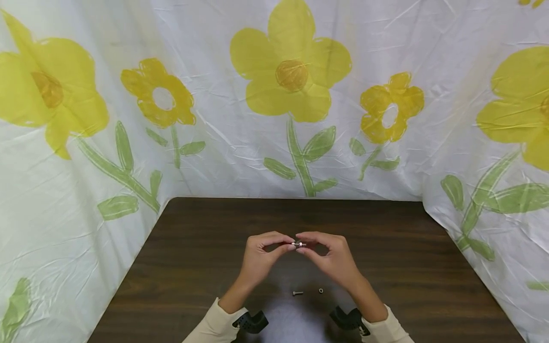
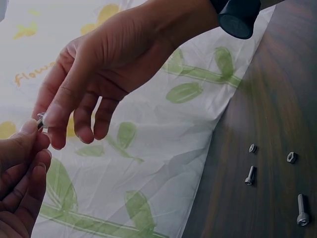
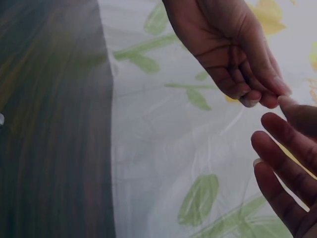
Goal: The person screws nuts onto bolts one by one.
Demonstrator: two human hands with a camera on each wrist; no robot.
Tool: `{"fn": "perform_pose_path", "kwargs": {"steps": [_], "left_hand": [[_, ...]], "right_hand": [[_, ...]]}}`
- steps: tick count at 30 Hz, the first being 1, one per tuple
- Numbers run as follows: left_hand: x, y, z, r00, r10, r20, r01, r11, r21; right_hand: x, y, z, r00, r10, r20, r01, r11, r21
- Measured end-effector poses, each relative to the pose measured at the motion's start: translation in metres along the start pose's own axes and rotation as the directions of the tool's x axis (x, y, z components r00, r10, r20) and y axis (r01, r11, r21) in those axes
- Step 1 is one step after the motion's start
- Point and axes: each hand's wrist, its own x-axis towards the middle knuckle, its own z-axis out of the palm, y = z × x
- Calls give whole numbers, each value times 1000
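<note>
Over the table, thumb and fingers of my left hand pinch one end of a small metal bolt. Facing it, my right hand has its thumb and index finger around what looks like a nut on the same bolt. In the left wrist view, a bit of shiny metal shows between the two sets of fingertips. The right wrist view has the fingertips meeting, with the hardware hidden. The right hand's other fingers are spread loosely.
On the dark wooden table lie a loose bolt and a nut. The left wrist view shows another bolt and a second nut. A white flower-printed cloth hangs around the table's back and sides.
</note>
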Motion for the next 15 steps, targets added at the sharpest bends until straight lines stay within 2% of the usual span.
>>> {"fn": "perform_pose_path", "kwargs": {"steps": [5,12,15], "left_hand": [[0,2,0,1000,13,-5,-13,1000,-6],[0,2,1,999,33,5,-33,999,-14],[-1,0,1,999,32,9,-31,999,-9]], "right_hand": [[0,0,0,1000,-12,13,12,1000,7],[-1,-2,2,996,80,39,-80,997,-18],[-2,-3,3,993,116,26,-115,993,-39]]}}
